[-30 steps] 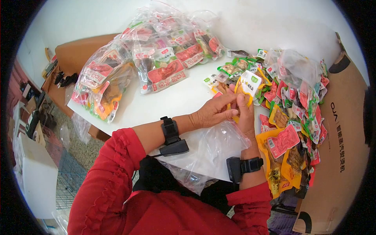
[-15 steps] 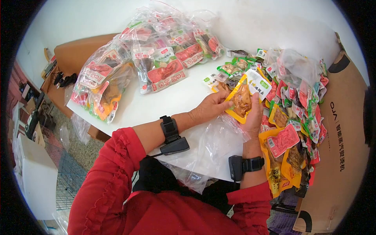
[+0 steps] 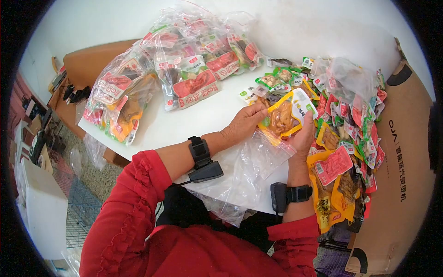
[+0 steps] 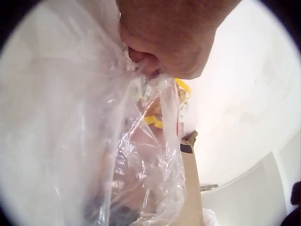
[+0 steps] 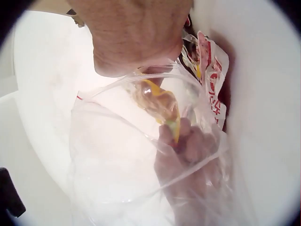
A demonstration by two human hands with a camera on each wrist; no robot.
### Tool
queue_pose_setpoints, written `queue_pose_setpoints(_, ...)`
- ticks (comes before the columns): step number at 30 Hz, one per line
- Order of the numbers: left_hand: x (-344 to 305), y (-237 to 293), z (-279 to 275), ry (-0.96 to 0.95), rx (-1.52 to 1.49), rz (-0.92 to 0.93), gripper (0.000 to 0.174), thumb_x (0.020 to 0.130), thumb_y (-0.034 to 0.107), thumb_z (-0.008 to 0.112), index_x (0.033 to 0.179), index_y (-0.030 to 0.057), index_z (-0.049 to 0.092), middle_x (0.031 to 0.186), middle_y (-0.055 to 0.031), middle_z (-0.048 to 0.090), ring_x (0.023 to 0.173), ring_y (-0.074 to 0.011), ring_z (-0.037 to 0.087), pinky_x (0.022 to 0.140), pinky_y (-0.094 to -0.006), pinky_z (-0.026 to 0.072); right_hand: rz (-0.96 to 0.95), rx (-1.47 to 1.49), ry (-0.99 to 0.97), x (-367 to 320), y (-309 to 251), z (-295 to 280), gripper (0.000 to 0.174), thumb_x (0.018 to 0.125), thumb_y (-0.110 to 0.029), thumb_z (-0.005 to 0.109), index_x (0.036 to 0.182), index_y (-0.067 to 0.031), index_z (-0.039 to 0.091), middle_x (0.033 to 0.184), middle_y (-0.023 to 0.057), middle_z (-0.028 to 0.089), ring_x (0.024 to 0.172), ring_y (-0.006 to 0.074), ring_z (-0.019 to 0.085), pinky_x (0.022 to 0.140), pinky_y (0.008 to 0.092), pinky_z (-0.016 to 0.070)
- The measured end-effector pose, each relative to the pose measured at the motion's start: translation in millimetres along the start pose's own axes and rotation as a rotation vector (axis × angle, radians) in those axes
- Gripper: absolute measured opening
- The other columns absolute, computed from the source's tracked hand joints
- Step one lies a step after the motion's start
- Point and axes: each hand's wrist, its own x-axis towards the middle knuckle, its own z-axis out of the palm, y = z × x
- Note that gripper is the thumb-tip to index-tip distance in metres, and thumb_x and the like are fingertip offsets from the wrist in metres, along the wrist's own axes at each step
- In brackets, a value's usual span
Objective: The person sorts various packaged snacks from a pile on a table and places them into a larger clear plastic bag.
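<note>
Between my two hands is a yellow-edged food packet (image 3: pixel 281 121), with brown food behind its clear window and a white printed label end. My left hand (image 3: pixel 244 123) pinches its left corner, and the clear zip bag (image 3: pixel 240 168) hangs just below those fingers. My right hand (image 3: pixel 301 138) holds the packet at its right side, thumb along the label. The bag's opening edge runs under the packet towards the right palm. In the right wrist view, the left fingers (image 5: pixel 186 143) show through the clear plastic at the packet's end.
Filled clear bags (image 3: pixel 196 81) of packets stand at the back of the white table (image 3: pixel 173 129). A heap of loose food packets (image 3: pixel 344 108) lies to the right, with larger yellow packets (image 3: pixel 334 189) at its front. A cardboard box (image 3: pixel 392 184) borders the right side.
The packet has come down from between the closed-together hands, its food side now up and label end tilted right. My hands have spread apart, and the bag's edge shows beneath the packet.
</note>
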Motion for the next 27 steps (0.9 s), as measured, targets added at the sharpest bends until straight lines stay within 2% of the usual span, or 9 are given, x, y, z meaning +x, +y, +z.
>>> queue_pose_setpoints(7,0,1,0,-0.007,0.015,0.019,0.019,0.091,0.020,0.043,0.093,0.0038,0.053,0.084,0.0039,0.051,0.075,-0.0028,0.047,0.065,-0.0183,0.0415,-0.006,-0.007,0.002,1,2,-2,0.043,0.089,-0.033,0.039,0.109,0.0038,0.046,0.104,0.0124,0.053,0.092,0.0209,0.056,0.079,0.0327,0.0463)
queue_pose_setpoints(9,2,-4,-3,-0.036,0.106,0.082,0.019,0.091,0.020,0.042,0.093,0.0038,0.052,0.085,0.0037,0.050,0.075,-0.0029,0.047,0.065,-0.0186,0.0418,-0.013,-0.022,0.017,1,3,-3,0.043,0.088,-0.033,0.040,0.110,0.0036,0.046,0.105,0.0123,0.053,0.092,0.0211,0.056,0.080,0.0331,0.0460)
queue_pose_setpoints(13,2,-2,2,-0.030,0.033,0.069,0.019,0.091,0.020,0.042,0.093,0.0039,0.051,0.084,0.0036,0.050,0.075,-0.0031,0.047,0.065,-0.0187,0.0422,0.001,0.013,0.047,2,6,-4,0.043,0.088,-0.033,0.040,0.110,0.0033,0.045,0.105,0.0124,0.053,0.093,0.0212,0.056,0.080,0.0336,0.0458)
queue_pose_setpoints(15,-1,4,6,0.011,-0.073,0.010,0.019,0.089,0.018,0.044,0.083,0.0013,0.050,0.075,0.0001,0.044,0.073,-0.0085,0.041,0.068,-0.0224,0.0375,0.017,0.048,0.021,3,7,-5,0.042,0.088,-0.032,0.040,0.111,0.0030,0.045,0.105,0.0124,0.053,0.093,0.0213,0.056,0.081,0.0341,0.0457)
queue_pose_setpoints(16,-1,6,6,0.012,-0.073,0.010,0.019,0.089,0.018,0.044,0.083,0.0013,0.050,0.075,0.0001,0.044,0.073,-0.0085,0.041,0.068,-0.0224,0.0375,0.017,0.047,0.020,2,7,-5,0.042,0.088,-0.032,0.040,0.111,0.0030,0.045,0.105,0.0124,0.053,0.093,0.0213,0.056,0.081,0.0341,0.0457)
queue_pose_setpoints(19,-1,6,4,0.003,-0.050,-0.017,0.016,0.089,0.017,0.045,0.086,0.0023,0.051,0.076,0.0003,0.045,0.073,-0.0071,0.042,0.064,-0.0219,0.0383,0.038,0.089,0.011,1,5,-2,0.041,0.088,-0.032,0.040,0.111,0.0024,0.045,0.106,0.0121,0.053,0.094,0.0215,0.056,0.080,0.0346,0.0460)
queue_pose_setpoints(21,1,2,3,-0.100,-0.065,0.012,0.014,0.088,0.015,0.047,0.097,0.0043,0.049,0.088,0.0018,0.052,0.079,-0.0037,0.050,0.068,-0.0191,0.0433,0.044,0.077,0.010,-2,3,1,0.043,0.089,-0.035,0.040,0.107,0.0032,0.047,0.102,0.0114,0.054,0.091,0.0189,0.055,0.079,0.0308,0.0447)
queue_pose_setpoints(25,0,4,4,-0.164,-0.046,0.002,0.015,0.086,0.011,0.051,0.099,0.0045,0.047,0.089,0.0016,0.053,0.080,-0.0043,0.051,0.068,-0.0190,0.0434,0.063,0.037,0.071,-6,-2,7,0.043,0.088,-0.036,0.040,0.107,0.0027,0.047,0.101,0.0104,0.054,0.090,0.0185,0.055,0.079,0.0308,0.0448)
queue_pose_setpoints(27,-1,6,3,-0.172,-0.039,-0.063,0.018,0.085,0.010,0.053,0.101,0.0046,0.046,0.090,0.0013,0.053,0.082,-0.0051,0.051,0.070,-0.0191,0.0437,0.067,0.034,0.083,-7,-4,9,0.043,0.088,-0.037,0.041,0.105,0.0023,0.048,0.100,0.0097,0.054,0.091,0.0180,0.055,0.079,0.0309,0.0447)
